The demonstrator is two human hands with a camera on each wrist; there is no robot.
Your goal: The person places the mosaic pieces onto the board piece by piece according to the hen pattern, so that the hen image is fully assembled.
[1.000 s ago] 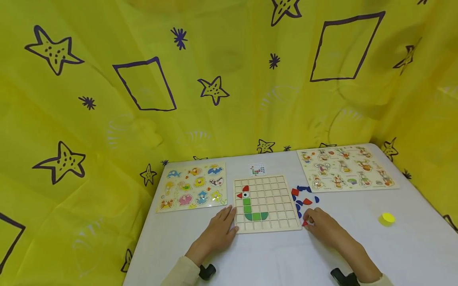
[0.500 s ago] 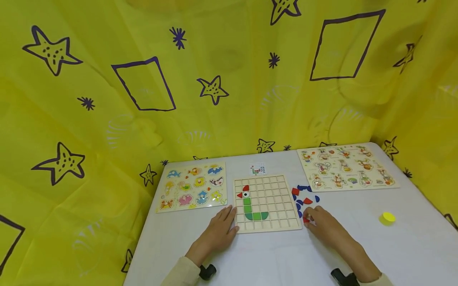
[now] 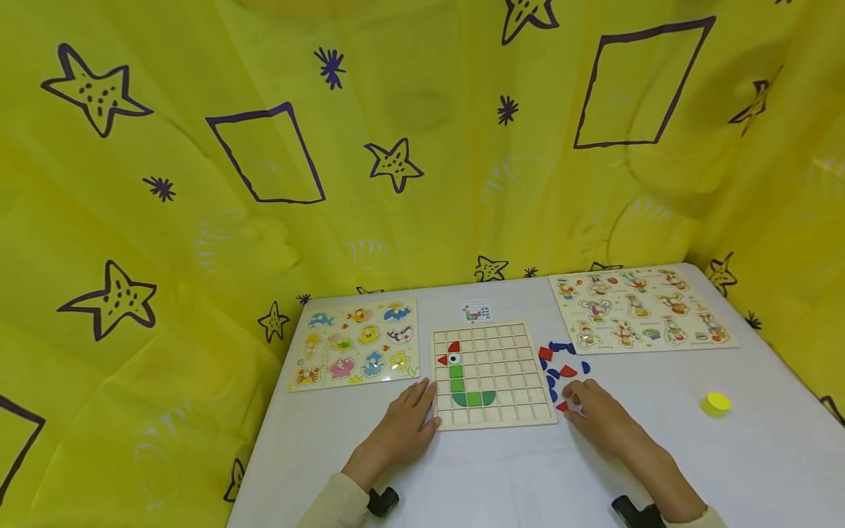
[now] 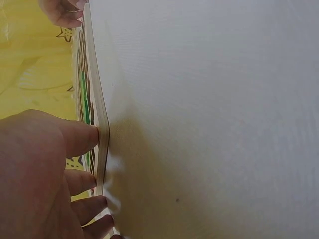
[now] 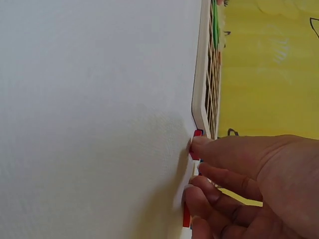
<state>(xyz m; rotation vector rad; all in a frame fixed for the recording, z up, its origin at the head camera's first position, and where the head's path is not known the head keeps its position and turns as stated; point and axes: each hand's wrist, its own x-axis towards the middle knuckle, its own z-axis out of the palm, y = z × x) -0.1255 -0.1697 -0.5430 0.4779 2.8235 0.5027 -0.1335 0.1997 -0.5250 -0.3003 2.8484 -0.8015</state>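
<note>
While the left hand [image 3: 404, 425] rests, fingers extended, against the left edge of the board [image 3: 510, 358], the right hand [image 3: 597, 416] has its grip parted, its thumb on a red triangle [image 3: 562, 406] just beside the near right corner and its fingertips apart. So slight a touch could let the triangle skid, and careless knuckles could scatter the blue pieces [image 3: 553, 395] close by; a firmer left palm might nudge the board and unsettle its green pieces [image 3: 474, 399]. The white desk [image 3: 495, 484] bears a yellow cylinder [image 3: 716, 405] well to the right. Beyond lie the right puzzle [image 3: 640, 312], the left puzzle [image 3: 356, 345] and, between them, a card [image 3: 475, 312]; behind hangs a star-printed yellow curtain [image 3: 436, 235].
</note>
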